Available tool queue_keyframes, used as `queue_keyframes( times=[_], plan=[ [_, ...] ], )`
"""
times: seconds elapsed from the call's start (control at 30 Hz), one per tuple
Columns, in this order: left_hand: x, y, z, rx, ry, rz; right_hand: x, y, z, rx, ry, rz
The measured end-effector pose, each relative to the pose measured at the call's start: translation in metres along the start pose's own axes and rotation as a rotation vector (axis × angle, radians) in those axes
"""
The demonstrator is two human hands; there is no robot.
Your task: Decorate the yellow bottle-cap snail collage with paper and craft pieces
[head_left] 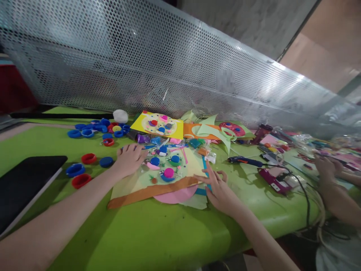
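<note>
A paper craft picture (146, 182) with a brown strip along its near edge lies on the green table. Blue bottle caps (155, 162), a pink cap (169, 172) and small clay pieces sit on it. Flat on the picture's left edge rests my left hand (131, 158), fingers stretched out. My right hand (216, 182) is at the right edge with fingers spread, fingertips by the brown strip and a small white packet (210, 157). A pink paper piece (176, 195) shows from under the picture.
Blue and red cap rings (75, 170) lie left, near a dark tablet-like device (31, 180). A yellow card (138, 126) stands behind. Rightward are a glue gun (245, 161), a purple box (273, 181), cables and another person's hands (325, 167). Perforated metal (169, 64) borders the back.
</note>
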State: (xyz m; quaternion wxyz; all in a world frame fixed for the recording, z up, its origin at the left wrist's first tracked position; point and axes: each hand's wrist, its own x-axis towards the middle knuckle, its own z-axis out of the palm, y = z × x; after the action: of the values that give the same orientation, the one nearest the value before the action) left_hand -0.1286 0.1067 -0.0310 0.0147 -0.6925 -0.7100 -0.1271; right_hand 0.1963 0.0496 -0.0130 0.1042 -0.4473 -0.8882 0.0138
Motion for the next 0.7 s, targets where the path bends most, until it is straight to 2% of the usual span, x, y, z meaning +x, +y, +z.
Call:
queue_keyframes(
  times=[0.1,0.3,0.7],
  plan=[
    [-0.001,0.000,-0.001,0.011,0.006,0.006,0.001,0.001,-0.001,-0.034,0.025,-0.042],
    [0.000,0.001,-0.002,0.013,-0.002,0.007,0.001,0.002,0.005,-0.178,-0.040,-0.098],
    [0.001,-0.003,0.000,-0.001,-0.013,0.014,-0.006,0.011,0.011,-0.261,0.050,-0.046]
  ],
)
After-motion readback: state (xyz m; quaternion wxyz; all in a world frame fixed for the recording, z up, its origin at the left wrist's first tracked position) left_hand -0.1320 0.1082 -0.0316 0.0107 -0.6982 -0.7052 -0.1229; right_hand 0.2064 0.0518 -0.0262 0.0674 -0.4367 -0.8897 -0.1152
